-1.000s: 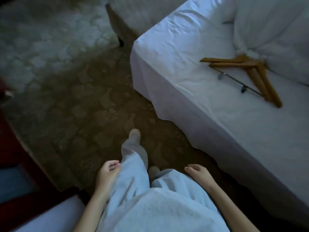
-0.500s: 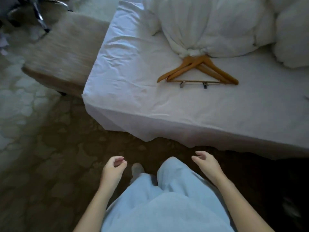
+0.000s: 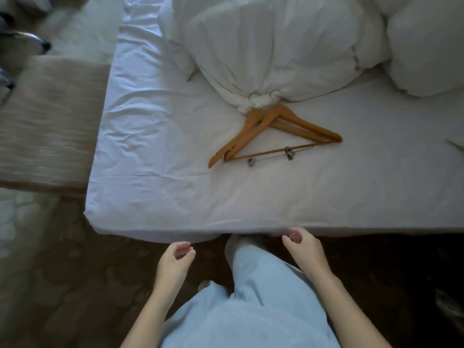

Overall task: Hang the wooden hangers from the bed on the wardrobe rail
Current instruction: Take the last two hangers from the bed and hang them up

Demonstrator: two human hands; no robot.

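Two wooden hangers (image 3: 296, 123) lie stacked on the white bed (image 3: 160, 146), their tops tucked under the bunched duvet (image 3: 276, 46). One carries a metal clip bar (image 3: 270, 156) along its lower edge. My left hand (image 3: 174, 263) hovers below the bed's near edge, fingers loosely curled, holding nothing. At the mattress edge is my right hand (image 3: 302, 248), also loosely curled and empty. Both hands are well short of the hangers. No wardrobe or rail is in view.
A beige upholstered bench (image 3: 47, 121) stands against the bed's left side. Another white pillow (image 3: 426, 46) lies at the far right. A dark patterned carpet (image 3: 62, 285) covers the floor under my legs in pale trousers (image 3: 258, 285).
I have turned and stepped up to the bed. The hangers went from the far right of the view to the centre and closer. Both hands rose toward the mattress edge.
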